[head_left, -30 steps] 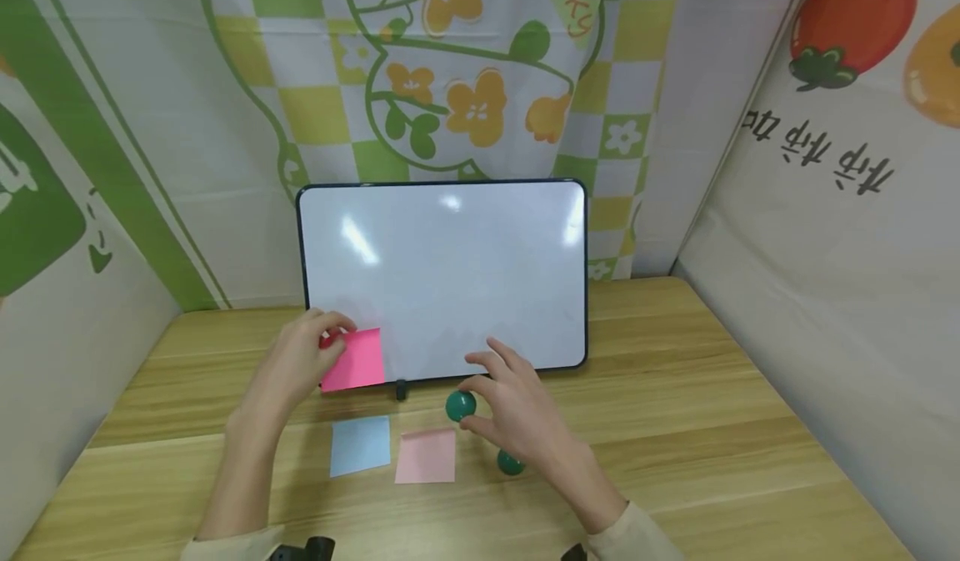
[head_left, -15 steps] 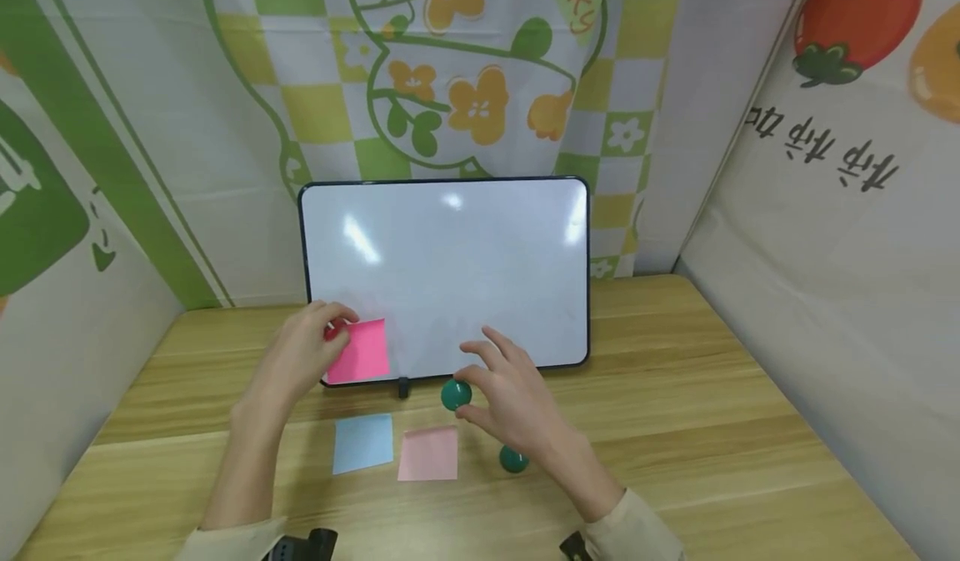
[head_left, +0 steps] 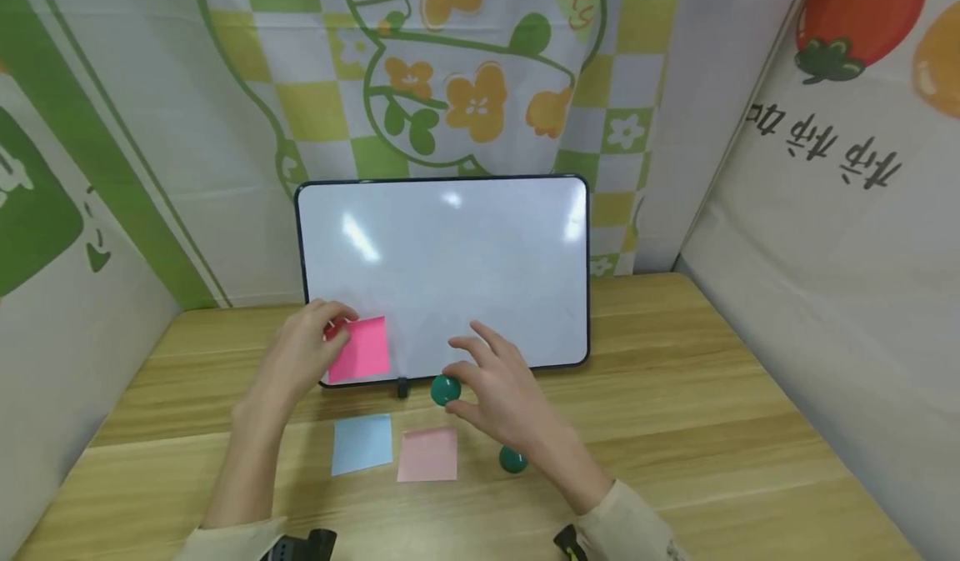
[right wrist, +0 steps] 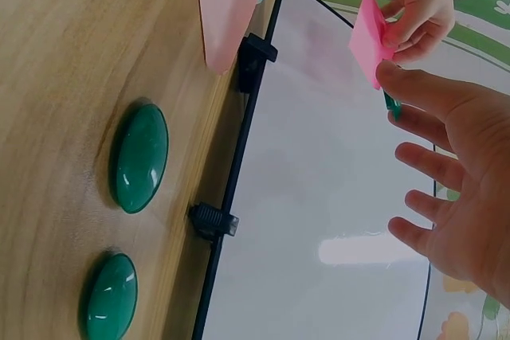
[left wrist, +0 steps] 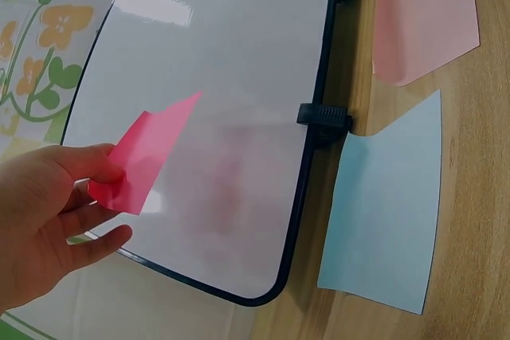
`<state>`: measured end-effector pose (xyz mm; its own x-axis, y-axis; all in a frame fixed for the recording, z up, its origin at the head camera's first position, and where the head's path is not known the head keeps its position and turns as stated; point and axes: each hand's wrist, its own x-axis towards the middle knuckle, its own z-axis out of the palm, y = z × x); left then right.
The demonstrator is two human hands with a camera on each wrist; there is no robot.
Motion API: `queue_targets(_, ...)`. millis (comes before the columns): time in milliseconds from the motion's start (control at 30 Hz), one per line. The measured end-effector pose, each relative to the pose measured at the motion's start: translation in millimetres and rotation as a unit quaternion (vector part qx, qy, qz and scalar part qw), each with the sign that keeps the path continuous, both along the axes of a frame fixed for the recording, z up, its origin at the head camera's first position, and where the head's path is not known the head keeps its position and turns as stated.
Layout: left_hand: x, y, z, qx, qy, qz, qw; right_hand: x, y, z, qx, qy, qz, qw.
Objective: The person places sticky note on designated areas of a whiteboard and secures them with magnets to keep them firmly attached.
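My left hand (head_left: 303, 348) pinches a bright pink sticky note (left wrist: 151, 153) between thumb and fingers, in front of the lower left corner of the whiteboard (head_left: 450, 277). From the head view I cannot tell whether the note touches the board. Between thumb and index finger, my right hand (head_left: 502, 394) holds a glossy round green magnet (head_left: 446, 390); its other fingers are spread. In the right wrist view the held magnet is mostly hidden behind the thumb. Two more domed magnets (right wrist: 142, 157) lie on the table, one of them hidden from the head view.
A light blue sticky note (head_left: 362, 444) and a pale pink sticky note (head_left: 427, 455) lie side by side before the board. Black clip feet (right wrist: 213, 220) hold the board's lower edge above the wooden table (head_left: 712, 428). Printed cloth (head_left: 480, 102) hangs behind.
My right hand has moved left and slightly up toward the bright pink note, carrying the green magnet. The left hand and its note rose a little, then stayed nearly still.
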<state>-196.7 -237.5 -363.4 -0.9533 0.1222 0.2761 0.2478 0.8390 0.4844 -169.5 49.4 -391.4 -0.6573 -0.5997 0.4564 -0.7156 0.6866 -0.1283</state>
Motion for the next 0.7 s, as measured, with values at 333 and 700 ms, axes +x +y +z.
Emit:
queue_targets(333,-1.5,0.1,-0.5,-0.002,0.010,0.004,0.9999,-2.6,-5.2,2.8,0.002,0.013,0.001,1.000)
queue_targets(700,-5.2,2.9,2.4,-0.006,0.020,-0.004,0.9998,-4.6,-6.1,5.5,-0.004,0.019,-0.002,1.000)
